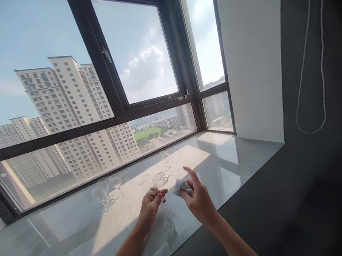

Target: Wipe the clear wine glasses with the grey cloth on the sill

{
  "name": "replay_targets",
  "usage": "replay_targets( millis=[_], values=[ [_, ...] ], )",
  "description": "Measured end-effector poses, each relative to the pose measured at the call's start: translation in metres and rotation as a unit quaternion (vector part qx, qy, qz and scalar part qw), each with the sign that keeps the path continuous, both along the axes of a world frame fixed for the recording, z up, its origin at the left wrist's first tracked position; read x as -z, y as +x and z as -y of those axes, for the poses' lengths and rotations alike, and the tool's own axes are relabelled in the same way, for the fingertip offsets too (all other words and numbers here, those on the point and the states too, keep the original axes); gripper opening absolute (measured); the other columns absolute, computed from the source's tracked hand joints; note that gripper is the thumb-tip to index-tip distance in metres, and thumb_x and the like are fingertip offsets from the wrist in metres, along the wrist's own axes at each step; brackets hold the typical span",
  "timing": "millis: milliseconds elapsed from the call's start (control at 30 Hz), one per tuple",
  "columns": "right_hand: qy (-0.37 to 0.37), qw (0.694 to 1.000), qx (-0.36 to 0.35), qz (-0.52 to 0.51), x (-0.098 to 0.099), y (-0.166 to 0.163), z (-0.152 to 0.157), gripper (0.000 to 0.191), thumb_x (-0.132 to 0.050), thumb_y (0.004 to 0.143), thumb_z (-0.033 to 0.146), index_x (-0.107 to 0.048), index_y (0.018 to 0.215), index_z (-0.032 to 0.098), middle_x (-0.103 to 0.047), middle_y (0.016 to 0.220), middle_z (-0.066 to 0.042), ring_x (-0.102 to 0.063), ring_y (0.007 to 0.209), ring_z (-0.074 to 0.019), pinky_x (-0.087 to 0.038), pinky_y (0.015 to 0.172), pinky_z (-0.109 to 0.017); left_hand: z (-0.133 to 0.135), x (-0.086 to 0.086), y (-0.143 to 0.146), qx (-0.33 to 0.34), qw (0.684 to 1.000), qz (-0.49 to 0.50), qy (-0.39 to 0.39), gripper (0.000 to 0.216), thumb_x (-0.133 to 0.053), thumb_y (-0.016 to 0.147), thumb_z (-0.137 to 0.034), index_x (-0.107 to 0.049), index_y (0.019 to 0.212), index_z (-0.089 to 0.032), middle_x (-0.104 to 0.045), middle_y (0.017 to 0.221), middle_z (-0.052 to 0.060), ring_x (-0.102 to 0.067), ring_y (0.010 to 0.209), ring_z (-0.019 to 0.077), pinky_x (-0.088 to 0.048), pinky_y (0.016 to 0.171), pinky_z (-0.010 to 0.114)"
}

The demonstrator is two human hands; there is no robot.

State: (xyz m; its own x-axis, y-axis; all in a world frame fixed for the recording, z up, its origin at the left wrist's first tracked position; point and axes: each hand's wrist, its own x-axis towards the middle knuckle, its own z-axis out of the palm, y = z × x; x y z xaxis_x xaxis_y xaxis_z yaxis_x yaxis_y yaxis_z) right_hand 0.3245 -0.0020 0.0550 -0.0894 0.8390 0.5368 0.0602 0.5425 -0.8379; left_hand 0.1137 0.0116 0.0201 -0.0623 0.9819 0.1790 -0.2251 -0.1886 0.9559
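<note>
- Fingers of the left hand [148, 205] pinch what looks like a clear glass [164, 200] over the sill [224, 178]; the right hand [199, 196] squeezes a grey cloth [182, 188].
- The stemmed glasses [104, 193] could tip if the left arm [130, 239] bumps them.
- The clear glass could slip if pinched too softly.
- The shiny sill looks hard, so falling could crack it.
- Big window [119, 115], white wall [253, 64], then hanging cord [322, 42].
</note>
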Motion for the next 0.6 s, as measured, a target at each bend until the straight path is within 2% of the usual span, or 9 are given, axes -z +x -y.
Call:
replay_targets(
  millis=[100,167,233,333,467,600],
  values=[
    [-0.036,0.999,-0.010,-0.028,0.020,-0.023,0.001,0.057,-0.054,0.084,0.023,-0.039,0.139,0.020,-0.067,0.085,-0.003,-0.063,0.075,-0.0178,-0.050,0.069,-0.028,0.008,-0.009,0.010,0.014,0.994,0.112,-0.009,0.024,-0.082,0.071,-0.028,-0.063,0.083,-0.019,-0.074,0.103,0.007,-0.068,0.100,0.0179,-0.051,0.092,0.029],
    [-0.067,0.996,-0.029,-0.056,0.032,-0.037,0.002,0.054,-0.053,0.081,0.019,-0.042,0.134,0.018,-0.068,0.082,-0.002,-0.063,0.073,-0.0172,-0.049,0.068,-0.027,0.010,-0.010,0.015,0.013,0.988,0.153,-0.023,0.024,-0.083,0.069,-0.023,-0.063,0.082,-0.018,-0.074,0.102,0.006,-0.069,0.097,0.0164,-0.051,0.093,0.027],
    [-0.090,0.992,-0.049,-0.079,0.038,-0.044,0.002,0.055,-0.055,0.079,0.018,-0.042,0.132,0.018,-0.068,0.080,-0.001,-0.063,0.073,-0.0171,-0.049,0.068,-0.027,0.009,-0.007,0.017,0.005,0.985,0.169,-0.033,0.025,-0.084,0.067,-0.020,-0.063,0.079,-0.018,-0.074,0.100,0.007,-0.069,0.095,0.0151,-0.052,0.091,0.024],
    [-0.109,0.986,-0.088,-0.096,0.035,-0.041,0.002,0.060,-0.059,0.079,0.023,-0.039,0.136,0.019,-0.067,0.078,0.000,-0.063,0.072,-0.0170,-0.049,0.066,-0.027,0.006,-0.004,0.016,-0.011,0.987,0.156,-0.030,0.025,-0.084,0.067,-0.023,-0.063,0.079,-0.017,-0.075,0.097,0.007,-0.069,0.094,0.0149,-0.052,0.090,0.024],
    [-0.084,0.987,-0.106,-0.083,0.023,-0.026,0.001,0.065,-0.057,0.084,0.026,-0.032,0.143,0.020,-0.067,0.085,-0.001,-0.063,0.074,-0.0163,-0.049,0.066,-0.027,0.004,-0.005,0.011,-0.025,0.999,0.043,-0.001,0.024,-0.080,0.071,-0.032,-0.064,0.081,-0.018,-0.074,0.087,0.004,-0.069,0.090,0.0177,-0.052,0.087,0.029],
    [0.050,0.996,-0.013,0.069,0.009,-0.011,0.003,0.067,-0.050,0.087,0.019,-0.027,0.149,0.024,-0.066,0.092,-0.005,-0.061,0.075,-0.0173,-0.048,0.065,-0.028,0.002,-0.004,0.011,-0.053,0.984,-0.168,0.034,0.021,-0.076,0.071,-0.035,-0.067,0.077,-0.017,-0.070,0.075,0.002,-0.066,0.072,0.0175,-0.050,0.070,0.028]
  ],
)
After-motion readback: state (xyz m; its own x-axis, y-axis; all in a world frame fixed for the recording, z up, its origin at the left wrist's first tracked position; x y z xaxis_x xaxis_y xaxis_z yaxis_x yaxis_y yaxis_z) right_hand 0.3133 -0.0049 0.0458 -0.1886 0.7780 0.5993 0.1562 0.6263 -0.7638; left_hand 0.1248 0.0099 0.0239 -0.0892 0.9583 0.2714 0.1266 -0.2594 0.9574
